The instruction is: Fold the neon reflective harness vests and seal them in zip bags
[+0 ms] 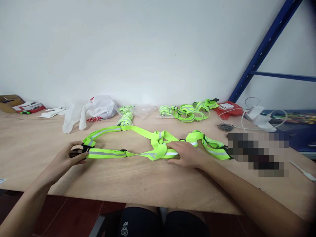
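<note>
Across wooden tabletop (138, 184), head view: green reflective harness (107, 153) laid out. Left hand (69, 157), forearm (32, 197) rising from lower left, pinching harness's black buckle (86, 149); right hand (185, 154) palm-down over strap, wrist slanting from lower right, grip unclear.

Bare left hand (77, 154), bare right hand (184, 154), bare forearms (33, 200), dark shorts (145, 222), white printed lettering (124, 228) on the left leg (138, 217)

Out stretched the neon-yellow harness (158, 152), silver stripes (106, 153) gleaming, roughly parallel to the front edge of the bench (138, 184), set back from it: black buckle (85, 147) leftmost, open loop next, twisted bunch midway!
</note>
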`<state>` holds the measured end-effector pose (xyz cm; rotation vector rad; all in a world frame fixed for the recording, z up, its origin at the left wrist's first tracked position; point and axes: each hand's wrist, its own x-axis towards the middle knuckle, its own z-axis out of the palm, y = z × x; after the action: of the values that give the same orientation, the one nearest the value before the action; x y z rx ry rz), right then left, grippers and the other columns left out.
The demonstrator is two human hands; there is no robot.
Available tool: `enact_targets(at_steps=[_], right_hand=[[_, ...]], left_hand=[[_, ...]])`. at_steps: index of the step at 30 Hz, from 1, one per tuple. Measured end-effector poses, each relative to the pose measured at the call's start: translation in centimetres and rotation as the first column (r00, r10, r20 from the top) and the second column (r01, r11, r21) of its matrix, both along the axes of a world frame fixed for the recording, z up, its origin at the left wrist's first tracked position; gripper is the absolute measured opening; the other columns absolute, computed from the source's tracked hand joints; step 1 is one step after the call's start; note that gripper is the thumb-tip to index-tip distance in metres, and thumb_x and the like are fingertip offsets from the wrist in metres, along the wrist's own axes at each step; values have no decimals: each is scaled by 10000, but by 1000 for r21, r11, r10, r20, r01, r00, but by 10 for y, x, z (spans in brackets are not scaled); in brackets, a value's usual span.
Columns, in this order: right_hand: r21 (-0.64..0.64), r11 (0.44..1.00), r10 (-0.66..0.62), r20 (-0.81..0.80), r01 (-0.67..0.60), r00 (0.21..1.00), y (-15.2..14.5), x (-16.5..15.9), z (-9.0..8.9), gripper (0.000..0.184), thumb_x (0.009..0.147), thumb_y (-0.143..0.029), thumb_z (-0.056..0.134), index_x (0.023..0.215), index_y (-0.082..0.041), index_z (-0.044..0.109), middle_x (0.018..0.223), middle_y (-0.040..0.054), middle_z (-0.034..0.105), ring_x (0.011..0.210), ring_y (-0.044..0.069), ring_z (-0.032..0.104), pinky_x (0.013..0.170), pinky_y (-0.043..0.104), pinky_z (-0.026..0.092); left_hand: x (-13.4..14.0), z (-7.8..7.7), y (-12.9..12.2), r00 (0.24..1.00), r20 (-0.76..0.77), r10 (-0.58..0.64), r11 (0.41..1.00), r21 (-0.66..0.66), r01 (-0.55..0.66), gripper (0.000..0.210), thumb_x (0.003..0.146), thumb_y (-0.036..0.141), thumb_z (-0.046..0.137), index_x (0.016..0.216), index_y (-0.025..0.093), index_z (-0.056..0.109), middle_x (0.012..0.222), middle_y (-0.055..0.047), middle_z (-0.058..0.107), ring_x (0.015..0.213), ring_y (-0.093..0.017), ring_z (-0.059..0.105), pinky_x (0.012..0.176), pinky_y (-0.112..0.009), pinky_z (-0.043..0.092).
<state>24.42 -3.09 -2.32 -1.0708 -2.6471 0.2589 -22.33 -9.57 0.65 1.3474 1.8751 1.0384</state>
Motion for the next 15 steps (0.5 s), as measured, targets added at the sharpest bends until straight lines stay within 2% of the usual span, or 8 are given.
enact_targets(at_steps=[2,4,7,9,11,13,15], right_hand=[[75,997,29,45,-32,999,1,0,0,452,894,-355,651,1300,-166,587,1256,143,676,1103,305,644,903,412,485],[159,985,53,100,-69,994,3,0,-1,371,934,-283,577,1278,-144,602,1203,156,685,1072,299,645,898,426,481],[219,969,84,133,-112,988,6,1,-5,337,957,-212,508,1272,-163,616,1141,144,701,1022,276,642,878,420,467],[197,975,87,75,-100,993,7,2,-6,302,973,-203,479,1225,-186,644,1085,121,714,981,253,636,866,401,460],[137,990,49,-27,-45,998,9,3,-7,246,983,-213,463,1077,-191,689,991,103,720,928,236,626,852,381,457],[55,998,-16,-130,24,991,10,5,-6,228,982,-226,465,946,-193,688,922,87,715,887,225,621,840,365,459],[-13,997,-76,-202,75,976,10,7,-5,210,976,-239,468,946,-199,672,936,73,718,884,222,622,838,357,460]], left_hand=[[-3,-2,-1,998,52,31,1000,-3,-31,743,601,539,878,1198,224,568,1056,-54,689,958,-255,696,785,-351,650],[-6,-4,-2,984,169,55,998,9,-57,695,620,506,884,1180,227,584,1040,-41,694,968,-239,700,816,-331,647],[-9,-7,-3,918,381,105,990,50,-134,640,570,409,929,1097,224,615,962,-8,708,877,-209,722,778,-299,659],[-11,-9,-2,865,480,148,975,74,-207,624,492,309,955,1016,214,631,905,10,711,773,-193,728,704,-281,669],[-12,-10,-2,825,536,181,961,84,-265,599,446,211,941,965,206,641,854,22,710,695,-185,722,643,-278,671],[-11,-10,-1,803,564,193,951,95,-295,563,448,137,901,946,204,647,829,30,710,662,-174,713,617,-273,669],[-8,-9,-1,788,584,194,944,107,-311,530,465,96,863,938,204,647,824,35,711,663,-160,705,614,-261,666]])
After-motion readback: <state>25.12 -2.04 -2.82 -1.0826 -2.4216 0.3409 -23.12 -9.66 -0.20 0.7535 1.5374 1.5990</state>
